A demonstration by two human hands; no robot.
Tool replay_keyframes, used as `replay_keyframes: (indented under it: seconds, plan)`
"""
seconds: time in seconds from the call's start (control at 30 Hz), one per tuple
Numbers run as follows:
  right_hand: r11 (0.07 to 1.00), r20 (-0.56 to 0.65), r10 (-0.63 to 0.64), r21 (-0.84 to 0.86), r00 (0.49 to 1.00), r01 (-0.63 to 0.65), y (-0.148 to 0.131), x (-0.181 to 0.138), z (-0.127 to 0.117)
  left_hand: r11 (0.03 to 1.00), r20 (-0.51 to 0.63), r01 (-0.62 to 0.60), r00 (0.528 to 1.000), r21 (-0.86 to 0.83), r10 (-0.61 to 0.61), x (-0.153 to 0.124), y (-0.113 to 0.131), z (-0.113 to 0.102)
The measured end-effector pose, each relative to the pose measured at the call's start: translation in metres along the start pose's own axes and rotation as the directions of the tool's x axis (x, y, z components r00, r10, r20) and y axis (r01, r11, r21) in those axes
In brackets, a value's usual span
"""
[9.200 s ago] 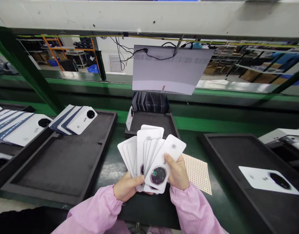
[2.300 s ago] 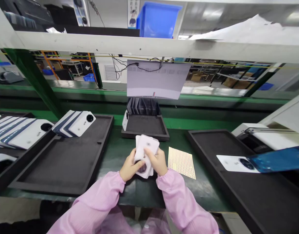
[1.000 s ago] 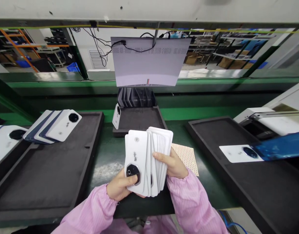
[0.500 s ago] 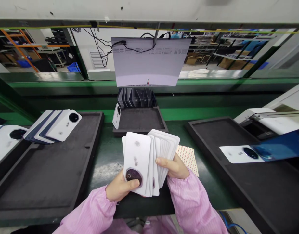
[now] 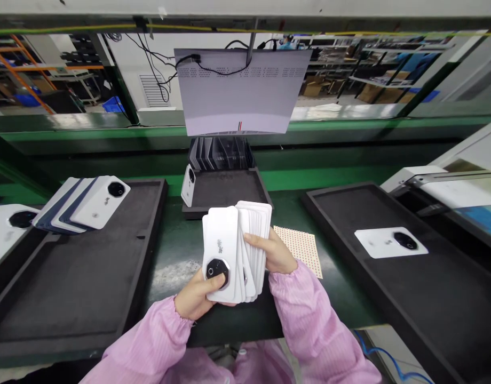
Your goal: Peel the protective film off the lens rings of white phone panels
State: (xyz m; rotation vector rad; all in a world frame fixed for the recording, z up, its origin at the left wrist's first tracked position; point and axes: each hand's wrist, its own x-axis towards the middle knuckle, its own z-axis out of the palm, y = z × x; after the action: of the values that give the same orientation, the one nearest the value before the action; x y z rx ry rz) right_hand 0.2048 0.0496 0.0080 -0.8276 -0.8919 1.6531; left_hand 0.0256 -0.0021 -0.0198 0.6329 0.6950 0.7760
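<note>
Several white phone back covers (image 5: pixel 223 229) are fanned out in a thick stack between my two hands. My left hand (image 5: pixel 197 293) is closed round the lower left of the fan, its thumb on the black camera area of the front cover. On the right side of the fan, my right hand (image 5: pixel 275 250) grips the rear covers, its thumb lying across their faces. Both hands' other fingers are mostly hidden behind the stack. To the right of my right hand, a sheet of small red dots (image 5: pixel 303 248) lies on the green bench.
A black tray (image 5: pixel 157 213) on the left bears overlapping white and dark blue covers (image 5: pixel 101 202). The middle tray (image 5: pixel 229 186) holds a row of dark upright panels (image 5: pixel 221 153) and one white cover. One white cover (image 5: pixel 389 242) lies in the right tray (image 5: pixel 373 288). A monitor (image 5: pixel 241 101) hangs ahead.
The fanned stack has shifted slightly left and up, its right part drawn in closer and more upright. A blue shape at the right tray has moved off the white cover there.
</note>
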Motion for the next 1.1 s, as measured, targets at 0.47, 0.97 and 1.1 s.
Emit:
replay_keyframes:
  seconds: [0.47, 0.97, 1.1]
  plan:
    - [0.910, 0.227, -0.132, -0.358, 0.965, 0.208, 0.005, -0.006, -0.004, 0.489, 0.047, -0.262, 0.911, 0.832, 0.409, 0.006, 0.004, -0.008]
    - [0.690, 0.235, -0.449, -0.521, 0.862, 0.502, 0.057, -0.019, 0.025, 0.478, 0.078, -0.543, 0.713, 0.690, 0.697, -0.002, -0.001, -0.005]
    - [0.676, 0.197, -0.403, -0.594, 0.894, 0.436, 0.059, -0.025, 0.029, 0.400, 0.032, -0.440, 0.704, 0.804, 0.710, -0.002, 0.003, 0.011]
